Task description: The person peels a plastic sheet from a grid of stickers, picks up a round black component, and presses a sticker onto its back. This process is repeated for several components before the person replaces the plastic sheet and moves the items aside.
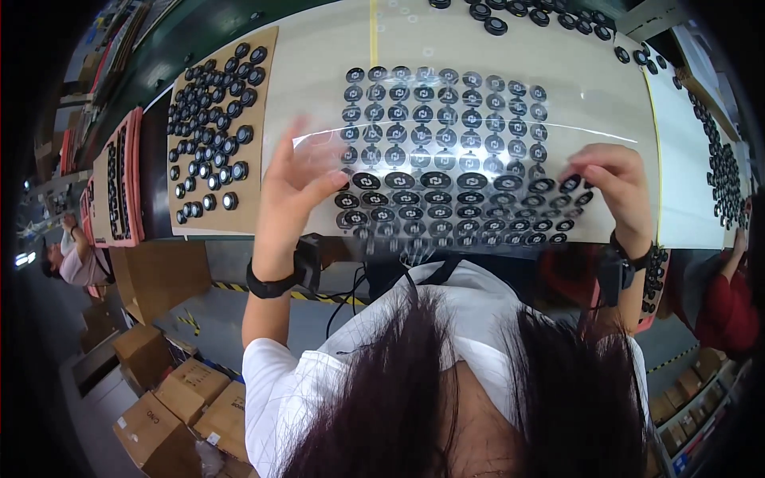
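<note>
A clear plastic sheet printed with rows of round black labels hangs bowed in front of me, its surface catching glare. My left hand has its thumb over the sheet's left side; its fingers are spread and blurred, partly behind the film. At the opposite side, my right hand pinches the sheet between thumb and fingers. Just beyond lie more rows of round black pieces with white marks on the table, partly seen through the film.
Left of the sheet, a brown board carries many loose black round parts. More such parts lie at the table's far edge and along the right. Pink trays stand far left. Cardboard boxes fill the floor at lower left. Other people are at both sides.
</note>
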The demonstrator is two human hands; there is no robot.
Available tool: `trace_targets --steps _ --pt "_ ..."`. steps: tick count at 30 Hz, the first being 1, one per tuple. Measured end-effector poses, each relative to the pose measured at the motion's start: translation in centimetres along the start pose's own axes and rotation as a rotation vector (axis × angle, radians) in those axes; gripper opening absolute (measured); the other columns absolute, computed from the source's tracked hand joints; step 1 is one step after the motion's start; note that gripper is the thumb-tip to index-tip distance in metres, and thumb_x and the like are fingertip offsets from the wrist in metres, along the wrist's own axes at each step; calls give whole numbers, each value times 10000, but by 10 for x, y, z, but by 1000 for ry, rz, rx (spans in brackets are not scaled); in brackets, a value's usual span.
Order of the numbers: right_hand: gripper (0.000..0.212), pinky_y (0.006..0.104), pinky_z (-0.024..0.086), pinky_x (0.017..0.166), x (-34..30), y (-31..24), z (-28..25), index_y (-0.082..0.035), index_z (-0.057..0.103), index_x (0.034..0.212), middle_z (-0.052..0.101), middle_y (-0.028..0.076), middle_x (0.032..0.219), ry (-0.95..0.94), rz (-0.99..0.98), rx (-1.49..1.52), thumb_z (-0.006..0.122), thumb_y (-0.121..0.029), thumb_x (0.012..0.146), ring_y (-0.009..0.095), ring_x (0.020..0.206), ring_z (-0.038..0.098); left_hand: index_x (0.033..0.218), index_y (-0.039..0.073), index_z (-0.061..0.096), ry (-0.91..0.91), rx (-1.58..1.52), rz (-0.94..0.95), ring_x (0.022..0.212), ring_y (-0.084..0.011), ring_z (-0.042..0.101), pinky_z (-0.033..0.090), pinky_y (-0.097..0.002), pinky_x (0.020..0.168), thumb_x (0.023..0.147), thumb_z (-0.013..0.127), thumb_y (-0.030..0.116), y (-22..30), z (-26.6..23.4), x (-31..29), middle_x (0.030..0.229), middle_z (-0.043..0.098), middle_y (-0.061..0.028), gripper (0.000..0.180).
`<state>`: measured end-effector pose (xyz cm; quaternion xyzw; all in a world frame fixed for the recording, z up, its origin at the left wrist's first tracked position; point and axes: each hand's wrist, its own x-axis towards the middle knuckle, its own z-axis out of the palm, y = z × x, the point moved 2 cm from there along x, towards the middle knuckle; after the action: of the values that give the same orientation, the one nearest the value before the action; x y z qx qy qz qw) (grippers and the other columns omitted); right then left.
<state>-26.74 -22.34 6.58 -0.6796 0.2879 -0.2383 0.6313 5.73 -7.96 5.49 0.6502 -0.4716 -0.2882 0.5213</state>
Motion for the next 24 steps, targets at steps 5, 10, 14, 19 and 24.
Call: trace_targets --steps 5,10,14,19,24 --pt "120 313 432 775 -23 -58 -17 2 629 812 591 164 885 -53 -447 -326 574 -37 713 257 842 568 871 3 577 -225 -119 319 879 -232 550 452 -282 735 637 638 -64 54 -5 -9 872 604 -109 251" --pt "91 340 410 822 -31 -23 -5 -28 659 756 564 162 1000 138 -417 -439 615 -24 677 249 931 540 784 20 607 -211 340 500 797 -219 541 441 -272 663 627 660 -44 42 15 -29 830 609 -76 177" --pt "100 308 406 804 -41 48 18 -3 652 769 562 128 913 151 -156 -356 627 -27 675 231 901 534 733 -18 605 -228 362 226 810 -189 527 433 -271 656 659 625 -46 -9 36 -56 772 587 -77 81" --pt "75 224 406 681 -38 68 16 21 640 780 563 80 786 255 36 -326 620 0 711 152 770 532 741 -30 604 -163 303 81 743 -152 527 417 -244 632 683 636 -18 -28 43 -63 737 574 -58 68" --pt "47 205 390 615 -31 69 22 30 634 779 561 42 711 362 15 -434 614 1 747 109 674 509 730 -8 615 -33 220 -104 613 -130 504 389 -224 546 707 659 46 -37 50 -46 669 550 -51 74"
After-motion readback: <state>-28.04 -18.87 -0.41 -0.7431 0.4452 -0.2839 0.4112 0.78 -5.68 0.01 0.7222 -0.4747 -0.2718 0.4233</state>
